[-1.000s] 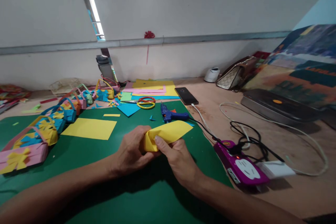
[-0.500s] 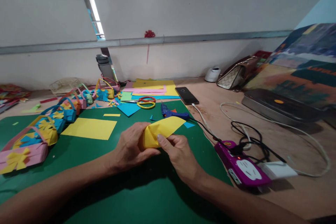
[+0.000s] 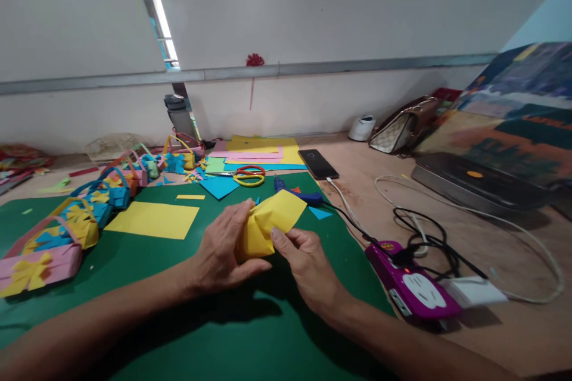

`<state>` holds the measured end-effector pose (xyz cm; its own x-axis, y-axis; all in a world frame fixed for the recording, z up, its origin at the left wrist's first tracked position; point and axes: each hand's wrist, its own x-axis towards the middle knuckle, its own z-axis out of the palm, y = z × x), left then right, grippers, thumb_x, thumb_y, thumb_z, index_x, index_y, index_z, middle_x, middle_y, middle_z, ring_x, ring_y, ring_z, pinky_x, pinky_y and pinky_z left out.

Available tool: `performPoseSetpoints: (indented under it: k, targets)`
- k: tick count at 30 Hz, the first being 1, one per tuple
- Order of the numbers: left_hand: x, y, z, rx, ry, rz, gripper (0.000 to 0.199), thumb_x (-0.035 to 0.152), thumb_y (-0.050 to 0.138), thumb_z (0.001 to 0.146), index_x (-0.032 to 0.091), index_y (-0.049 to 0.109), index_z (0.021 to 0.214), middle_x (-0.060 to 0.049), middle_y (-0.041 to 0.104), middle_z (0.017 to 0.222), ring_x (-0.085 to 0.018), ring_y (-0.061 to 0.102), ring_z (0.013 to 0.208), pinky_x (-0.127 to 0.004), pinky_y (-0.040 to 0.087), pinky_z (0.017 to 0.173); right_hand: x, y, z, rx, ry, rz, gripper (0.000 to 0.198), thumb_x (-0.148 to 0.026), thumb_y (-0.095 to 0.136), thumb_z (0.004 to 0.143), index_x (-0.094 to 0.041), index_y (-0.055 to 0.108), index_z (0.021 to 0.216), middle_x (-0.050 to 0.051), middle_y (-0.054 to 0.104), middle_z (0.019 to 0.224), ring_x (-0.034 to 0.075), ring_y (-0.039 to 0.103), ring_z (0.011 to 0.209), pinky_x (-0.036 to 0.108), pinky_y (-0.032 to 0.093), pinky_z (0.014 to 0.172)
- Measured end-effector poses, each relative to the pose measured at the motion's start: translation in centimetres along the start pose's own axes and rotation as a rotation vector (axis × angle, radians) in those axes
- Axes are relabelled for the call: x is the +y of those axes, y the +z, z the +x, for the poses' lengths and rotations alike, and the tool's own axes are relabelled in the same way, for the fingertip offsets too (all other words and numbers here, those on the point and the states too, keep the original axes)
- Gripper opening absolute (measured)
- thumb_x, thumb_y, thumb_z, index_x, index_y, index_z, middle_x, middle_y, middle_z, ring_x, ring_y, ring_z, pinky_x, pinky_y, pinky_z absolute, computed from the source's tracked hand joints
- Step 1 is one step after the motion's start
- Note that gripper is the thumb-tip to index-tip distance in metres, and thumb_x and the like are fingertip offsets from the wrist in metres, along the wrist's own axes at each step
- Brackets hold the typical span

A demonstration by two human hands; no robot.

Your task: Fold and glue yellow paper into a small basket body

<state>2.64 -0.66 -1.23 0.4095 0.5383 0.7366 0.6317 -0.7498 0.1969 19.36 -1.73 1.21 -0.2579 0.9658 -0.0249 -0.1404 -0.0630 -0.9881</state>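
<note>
A folded yellow paper [image 3: 263, 229] is held between my hands above a green mat [image 3: 214, 333]. My left hand [image 3: 223, 244] cups its left side, fingers behind it and thumb stretched out below. On the right, my right hand [image 3: 308, 262] pinches the lower right part, with the thumb on the near face and the fingers behind. The paper's upper right end sticks out as a flap. Just beyond it lies a blue glue gun [image 3: 308, 197], partly hidden by the paper. A flat yellow sheet [image 3: 152, 219] rests on the mat to the left.
Small paper baskets [image 3: 49, 259] with handles and flowers line the left. Scissors [image 3: 249, 175] and stacked coloured paper [image 3: 263, 152] lie at the back. To the right are a phone [image 3: 318, 164], a purple power strip [image 3: 413, 280], tangled cables [image 3: 440, 238] and a dark case [image 3: 473, 181].
The yellow paper has tilted, its flap swinging left and up. My left hand has loosened a little, its thumb lower and farther from the paper. The right hand keeps its pinch.
</note>
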Motion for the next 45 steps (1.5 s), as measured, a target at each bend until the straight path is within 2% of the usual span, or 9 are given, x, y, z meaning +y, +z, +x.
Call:
performPoseSetpoints:
  k: [5, 9, 12, 19, 25, 30, 33, 39, 45]
  targets:
    - [-0.2, -0.1, -0.2, -0.012, -0.017, -0.034, 0.057, 0.032, 0.056, 0.083, 0.016, 0.034, 0.133, -0.016, 0.055, 0.115, -0.025, 0.054, 0.104, -0.04, 0.049, 0.086, -0.1, -0.1, 0.0, -0.036, -0.013, 0.057, 0.035, -0.044, 0.065, 0.072, -0.013, 0.07, 0.088, 0.004, 0.068, 0.079, 0.015, 0.059, 0.07, 0.025, 0.047, 0.067]
    - [-0.2, 0.2, -0.5, -0.012, -0.001, -0.047, 0.046, 0.025, 0.053, 0.084, 0.017, 0.04, 0.128, -0.015, 0.058, 0.112, -0.024, 0.056, 0.102, -0.039, 0.051, 0.084, 0.1, 0.1, -0.1, -0.116, -0.024, 0.042, 0.032, -0.038, 0.072, 0.065, -0.016, 0.069, 0.089, 0.004, 0.069, 0.087, 0.018, 0.062, 0.08, 0.029, 0.049, 0.075]
    - [-0.1, 0.2, -0.5, -0.011, 0.001, -0.073, 0.042, 0.024, 0.051, 0.085, 0.015, 0.044, 0.126, -0.015, 0.061, 0.109, -0.023, 0.058, 0.099, -0.038, 0.052, 0.083, 0.4, 0.2, -0.1, -0.055, -0.026, -0.014, 0.028, -0.037, 0.069, 0.069, -0.015, 0.07, 0.086, 0.004, 0.07, 0.083, 0.017, 0.062, 0.075, 0.029, 0.049, 0.07]
    - [0.2, -0.1, 0.0, 0.057, -0.025, -0.113, 0.033, 0.016, 0.048, 0.087, 0.014, 0.051, 0.119, -0.013, 0.066, 0.102, -0.019, 0.062, 0.093, -0.03, 0.053, 0.078, 0.3, 0.1, 0.1, 0.017, -0.013, 0.068, 0.035, -0.041, 0.068, 0.07, -0.013, 0.067, 0.091, 0.006, 0.069, 0.084, 0.019, 0.062, 0.075, 0.03, 0.051, 0.068]
    - [0.7, 0.2, -0.2, 0.07, 0.069, -0.006, 0.042, 0.015, 0.044, 0.088, 0.015, 0.041, 0.129, -0.014, 0.066, 0.104, -0.021, 0.062, 0.095, -0.035, 0.053, 0.081, 0.0, 0.2, -0.1, 0.051, -0.032, -0.011, 0.03, -0.041, 0.072, 0.065, -0.014, 0.068, 0.077, 0.002, 0.065, 0.071, 0.013, 0.057, 0.061, 0.023, 0.047, 0.055]
    - [0.7, 0.6, -0.6, 0.03, 0.051, 0.089, 0.053, 0.017, 0.037, 0.091, 0.014, 0.02, 0.141, -0.016, 0.063, 0.109, -0.021, 0.061, 0.096, -0.035, 0.053, 0.08, 0.3, 0.4, -0.1, 0.047, -0.048, 0.0, 0.025, -0.036, 0.073, 0.063, -0.015, 0.07, 0.077, 0.002, 0.067, 0.073, 0.014, 0.058, 0.064, 0.025, 0.048, 0.059]
    - [0.6, 0.7, -0.8, -0.013, 0.079, 0.079, 0.056, 0.022, 0.037, 0.092, 0.014, 0.014, 0.142, -0.017, 0.06, 0.112, -0.022, 0.059, 0.098, -0.034, 0.053, 0.078, 0.4, 0.5, -0.1, 0.048, -0.051, 0.014, 0.026, -0.034, 0.074, 0.062, -0.015, 0.071, 0.078, 0.002, 0.069, 0.075, 0.015, 0.06, 0.066, 0.027, 0.049, 0.062]
    - [0.9, 0.8, -1.3, -0.087, 0.026, 0.11, 0.057, 0.021, 0.03, 0.092, 0.013, 0.007, 0.143, -0.012, 0.063, 0.093, -0.02, 0.06, 0.077, -0.03, 0.052, 0.063, 0.4, 0.6, -0.1, 0.067, -0.059, 0.034, 0.019, -0.032, 0.073, 0.063, -0.017, 0.071, 0.075, 0.001, 0.069, 0.074, 0.014, 0.06, 0.066, 0.026, 0.048, 0.064]
    - [1.0, 1.0, -1.6, -0.11, 0.017, 0.105, 0.057, 0.02, 0.028, 0.091, 0.012, 0.005, 0.143, -0.013, 0.064, 0.091, -0.02, 0.062, 0.073, -0.03, 0.053, 0.058, 0.5, 0.5, -0.2, 0.083, -0.065, 0.027, 0.019, -0.031, 0.073, 0.063, -0.017, 0.071, 0.075, 0.002, 0.07, 0.076, 0.015, 0.061, 0.066, 0.027, 0.049, 0.064]
